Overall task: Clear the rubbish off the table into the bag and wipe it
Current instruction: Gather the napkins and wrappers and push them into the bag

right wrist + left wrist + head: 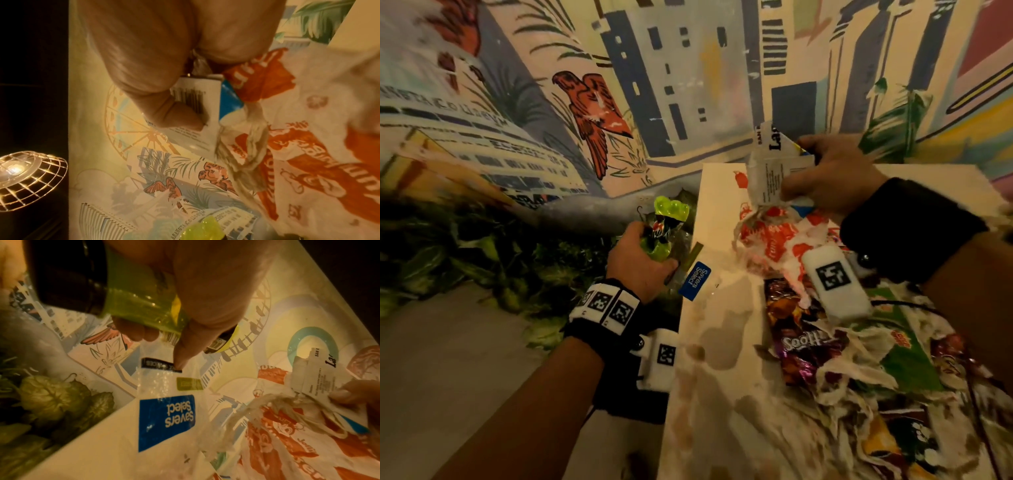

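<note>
Head view: two hands work over one white table [717,192]. The left hand [642,262], off the table's left edge, grips one green bottle [666,219] standing base-up, plus a clear wrapper [697,279] labelled "Savers Select". The right hand [832,174], at the far end, pinches one white carton [770,171] printed "La…", long axis near upright, and a red-and-white bag [774,236]. Near right lies a litter heap with a purple packet [803,346]

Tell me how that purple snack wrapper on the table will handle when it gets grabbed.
The purple snack wrapper looks like thin, crinkled foil, so probably floppy and very light. Its glossy surface may be slippery. Torn tissue lies against it and would likely drag along.
</note>
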A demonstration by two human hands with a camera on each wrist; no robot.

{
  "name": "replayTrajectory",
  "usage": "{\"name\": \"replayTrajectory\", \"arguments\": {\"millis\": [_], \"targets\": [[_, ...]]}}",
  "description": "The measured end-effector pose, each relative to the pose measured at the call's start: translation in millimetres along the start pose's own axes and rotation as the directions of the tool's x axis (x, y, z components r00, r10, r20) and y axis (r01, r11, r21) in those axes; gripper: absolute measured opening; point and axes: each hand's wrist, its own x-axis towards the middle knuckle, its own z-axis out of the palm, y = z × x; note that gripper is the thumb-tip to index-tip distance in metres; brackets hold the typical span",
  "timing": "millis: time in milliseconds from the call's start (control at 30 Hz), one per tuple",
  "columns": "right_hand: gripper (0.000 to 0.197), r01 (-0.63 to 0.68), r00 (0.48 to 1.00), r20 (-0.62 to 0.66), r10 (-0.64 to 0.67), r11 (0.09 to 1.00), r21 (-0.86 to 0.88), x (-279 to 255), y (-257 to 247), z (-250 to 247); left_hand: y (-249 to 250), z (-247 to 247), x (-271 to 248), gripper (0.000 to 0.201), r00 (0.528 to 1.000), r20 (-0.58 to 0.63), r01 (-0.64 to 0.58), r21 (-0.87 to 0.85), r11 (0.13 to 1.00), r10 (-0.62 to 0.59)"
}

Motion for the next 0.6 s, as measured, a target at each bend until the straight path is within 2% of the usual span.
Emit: {"name": "replayTrajectory", "arguments": {"millis": [133, 267, 433, 600], "targets": [[0.034, 0.009, 1.000, 0.015, -0.010, 0.999, 0.048, 22.6, -13.5, 59.4, -59.1, -31.8, 26.8, 0.045, 0.999, -0.048, 0.016, 0.006, 1.000, -0.016], [0.035, 0.008, 0.999, 0.037, -0.010, 0.999, 0.042, 47.3, -29.4, 130.3, -134.7, -59.8, 65.2, 0.042, 0.998, -0.025, 0.055, -0.005, 0.998, -0.056], [0.036, -0.091, 0.996, -0.004, 0.092, 0.993, 0.070, 79.2, -37.6, 227.9, -237.8, -82.3, 111.0, 0.033, 0.993, 0.058, 0.105, 0.033, 0.994, -0.107], [0.037, -0.239, 0.971, 0.028, 0.237, 0.961, 0.142, 97.6, -22.1, 311.7, -323.6, -83.6, 133.6, 0.035, 0.972, 0.146, 0.180, 0.051, 0.982, -0.186]]}}
